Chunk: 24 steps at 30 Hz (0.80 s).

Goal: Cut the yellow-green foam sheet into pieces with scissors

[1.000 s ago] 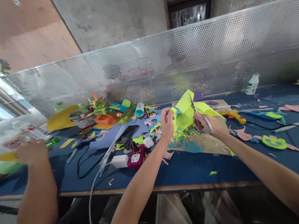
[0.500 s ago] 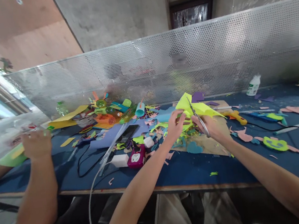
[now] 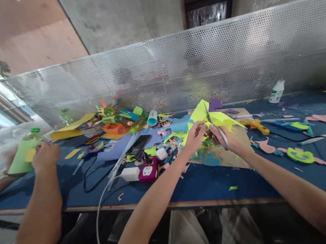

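My left hand [image 3: 194,137] pinches the near edge of a yellow-green paper sheet [image 3: 202,113] held above the blue table [image 3: 208,184]. My right hand [image 3: 229,139] grips a pair of scissors [image 3: 216,127], whose blades point up into that sheet. Under both hands lie a brown cardboard piece [image 3: 230,157] and a heap of coloured paper scraps [image 3: 168,137].
A co-worker's hand [image 3: 44,154] at the left holds a green card [image 3: 19,158]. A phone [image 3: 138,144], white charger [image 3: 130,175], magenta power plug [image 3: 148,170] and cables lie left of centre. A yellow glue gun [image 3: 254,126] and white bottle [image 3: 275,92] sit right. A perforated metal screen [image 3: 174,72] backs the table.
The yellow-green sheet has dropped and flattened somewhat, and my left hand shifted right along its edge towards the scissors. The co-worker's hand lifted the green card upright.
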{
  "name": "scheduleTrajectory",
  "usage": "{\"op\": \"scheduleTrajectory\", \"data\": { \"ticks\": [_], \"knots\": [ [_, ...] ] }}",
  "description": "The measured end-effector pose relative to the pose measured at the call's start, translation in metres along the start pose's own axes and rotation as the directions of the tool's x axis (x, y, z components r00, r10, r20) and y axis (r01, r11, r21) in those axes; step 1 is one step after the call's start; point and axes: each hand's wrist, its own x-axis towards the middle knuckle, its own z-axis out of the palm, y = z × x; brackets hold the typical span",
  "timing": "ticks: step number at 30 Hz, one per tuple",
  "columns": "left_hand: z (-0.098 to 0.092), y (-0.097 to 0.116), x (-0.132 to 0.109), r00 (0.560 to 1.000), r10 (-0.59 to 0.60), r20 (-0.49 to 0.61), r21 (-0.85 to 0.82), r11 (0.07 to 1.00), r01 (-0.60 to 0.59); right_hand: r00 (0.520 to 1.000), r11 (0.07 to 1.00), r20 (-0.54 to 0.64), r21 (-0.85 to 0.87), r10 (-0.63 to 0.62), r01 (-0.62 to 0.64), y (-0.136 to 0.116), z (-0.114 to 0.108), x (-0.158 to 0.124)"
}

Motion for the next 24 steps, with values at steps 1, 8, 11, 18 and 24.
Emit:
{"op": "scheduleTrajectory", "data": {
  "ticks": [1, 8, 11, 18, 24],
  "knots": [
    [0.001, 0.0, -0.001, 0.998, 0.021, -0.055, 0.026, 0.999, -0.019, 1.0, 1.0, 0.015, -0.005, -0.01, 0.01, -0.002, 0.0, -0.001],
    [-0.002, 0.006, -0.002, 0.948, 0.165, -0.274, 0.198, 0.974, -0.113, 0.992, 0.989, 0.095, -0.115, -0.08, 0.091, -0.013, -0.001, -0.003],
    [-0.007, 0.01, -0.001, 0.94, 0.208, -0.271, 0.24, 0.96, -0.143, 0.987, 0.983, 0.131, -0.145, -0.091, 0.11, -0.016, -0.004, -0.004],
    [-0.022, 0.015, 0.003, 0.943, 0.288, -0.168, 0.331, 0.917, -0.222, 0.952, 0.995, 0.292, 0.01, -0.095, 0.097, -0.021, -0.02, -0.007],
    [-0.026, 0.017, 0.005, 0.94, 0.325, -0.104, 0.363, 0.893, -0.268, 0.899, 0.99, 0.413, 0.069, -0.144, 0.127, -0.015, -0.03, -0.003]
  ]
}}
